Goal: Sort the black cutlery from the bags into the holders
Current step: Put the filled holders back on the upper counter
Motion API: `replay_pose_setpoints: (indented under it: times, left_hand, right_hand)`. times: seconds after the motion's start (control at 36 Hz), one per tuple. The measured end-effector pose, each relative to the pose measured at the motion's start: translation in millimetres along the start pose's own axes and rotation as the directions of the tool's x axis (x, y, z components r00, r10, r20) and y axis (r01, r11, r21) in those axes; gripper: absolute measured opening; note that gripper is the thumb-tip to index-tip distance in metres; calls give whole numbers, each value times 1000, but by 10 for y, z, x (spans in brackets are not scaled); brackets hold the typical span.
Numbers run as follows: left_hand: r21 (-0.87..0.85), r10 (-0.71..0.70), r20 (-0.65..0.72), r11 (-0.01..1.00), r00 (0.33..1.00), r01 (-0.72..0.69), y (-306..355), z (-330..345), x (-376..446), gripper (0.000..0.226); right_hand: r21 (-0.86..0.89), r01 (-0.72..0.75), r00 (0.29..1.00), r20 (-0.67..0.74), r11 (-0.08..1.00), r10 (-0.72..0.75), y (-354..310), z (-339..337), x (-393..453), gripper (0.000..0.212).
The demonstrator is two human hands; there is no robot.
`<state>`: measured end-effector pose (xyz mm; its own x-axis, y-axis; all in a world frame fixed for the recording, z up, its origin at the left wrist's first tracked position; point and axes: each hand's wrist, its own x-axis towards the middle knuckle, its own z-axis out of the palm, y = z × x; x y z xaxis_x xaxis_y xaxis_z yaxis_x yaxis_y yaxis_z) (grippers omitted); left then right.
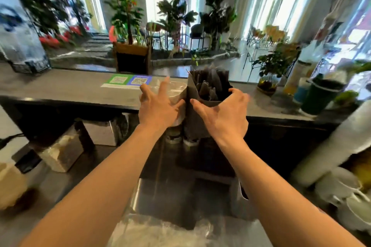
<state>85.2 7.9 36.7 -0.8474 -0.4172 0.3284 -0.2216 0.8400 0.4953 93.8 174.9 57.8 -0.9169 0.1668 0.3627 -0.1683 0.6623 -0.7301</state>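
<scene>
A dark grey square holder (195,120) full of black cutlery (210,84) is held up in front of the raised counter. My right hand (222,116) wraps around its right side, thumb on the front face and fingers over the far rim. My left hand (158,106) is at its left side with fingers spread, palm against a clear plastic bag or container (174,90) beside the holder. A crumpled clear plastic bag (160,232) lies at the bottom of the view. The whole frame is motion-blurred.
A grey raised counter (70,88) bears QR-code stickers (128,80), a plant jar (268,84) and a dark green cup (319,96) at right. Below lie a steel worktop (180,190), metal boxes (102,132) at left and white dishes (345,194) at right.
</scene>
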Motion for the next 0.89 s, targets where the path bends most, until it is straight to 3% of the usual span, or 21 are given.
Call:
replay_pose_setpoints:
  times: [0.28, 0.47, 0.58, 0.69, 0.89]
  left_hand:
    - [32, -90, 116, 996, 989, 87, 127, 350, 776, 81]
    - [114, -130, 130, 987, 983, 116, 37, 733, 1156, 90]
    - [81, -80, 40, 994, 996, 77, -25, 842, 1354, 109]
    - [-155, 23, -48, 987, 999, -31, -90, 891, 1452, 115]
    - [68, 129, -27, 990, 991, -127, -128, 918, 1429, 106]
  right_hand:
    - [-115, -64, 996, 56, 991, 70, -95, 469, 811, 105]
    - [-184, -6, 998, 55, 983, 17, 9, 871, 1256, 97]
    - [-189, -1, 999, 48, 982, 10, 28, 1022, 1432, 94]
    - [-199, 10, 999, 46, 980, -1, 50, 1089, 1508, 96]
    - [-213, 29, 997, 81, 977, -11, 31, 1122, 1517, 102]
